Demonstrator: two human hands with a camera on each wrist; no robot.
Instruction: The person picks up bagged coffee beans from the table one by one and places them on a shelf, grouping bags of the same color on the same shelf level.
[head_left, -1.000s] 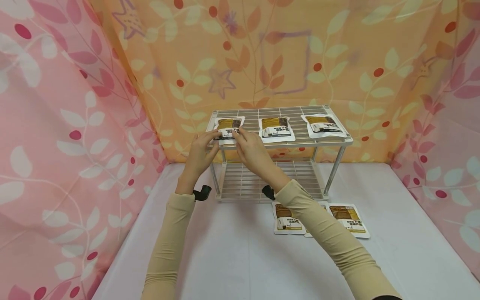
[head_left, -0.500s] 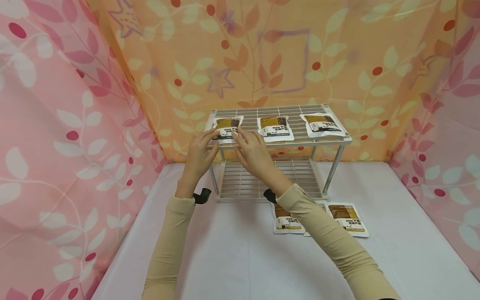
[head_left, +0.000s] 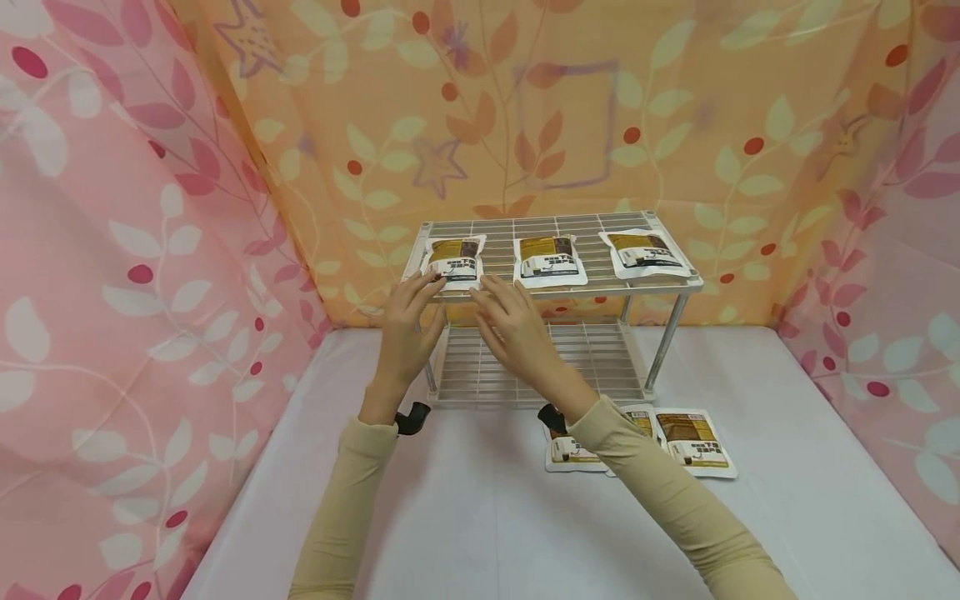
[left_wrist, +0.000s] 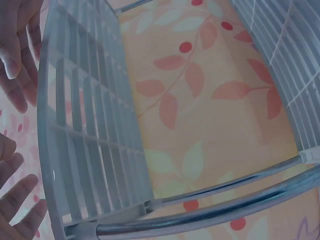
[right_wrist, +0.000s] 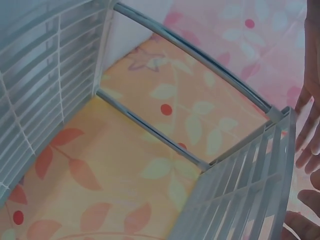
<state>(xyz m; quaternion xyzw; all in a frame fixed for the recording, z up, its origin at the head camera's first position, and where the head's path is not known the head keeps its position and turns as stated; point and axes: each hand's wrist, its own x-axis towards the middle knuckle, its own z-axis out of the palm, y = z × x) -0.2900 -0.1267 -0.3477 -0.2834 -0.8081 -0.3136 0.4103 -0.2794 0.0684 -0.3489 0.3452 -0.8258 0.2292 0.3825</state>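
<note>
My left hand (head_left: 407, 329) is at the front left of the white wire rack (head_left: 543, 289), its fingertips right at the lower left corner of a flat food pouch (head_left: 455, 260). Opposite it, my right hand (head_left: 520, 329) has loosely bent fingers near the pouch's lower right corner. That pouch is white with a brown and yellow print and lies on the top shelf. Neither hand grips anything. Both wrist views look between the two shelves, with fingers (left_wrist: 22, 207) along the left edge of one and fingers (right_wrist: 306, 215) along the right edge of the other.
A middle pouch (head_left: 550, 260) and a right pouch (head_left: 647, 252) lie in the same row on the top shelf. More pouches (head_left: 693, 442) lie on the white table (head_left: 465, 517) at the front right, partly behind my right sleeve. Patterned cloth walls (head_left: 187, 250) surround the table.
Both hands have drawn back from the left pouch toward me and downward. Their fingers overlapped its front part earlier; now most of it shows. The pouches stay in place.
</note>
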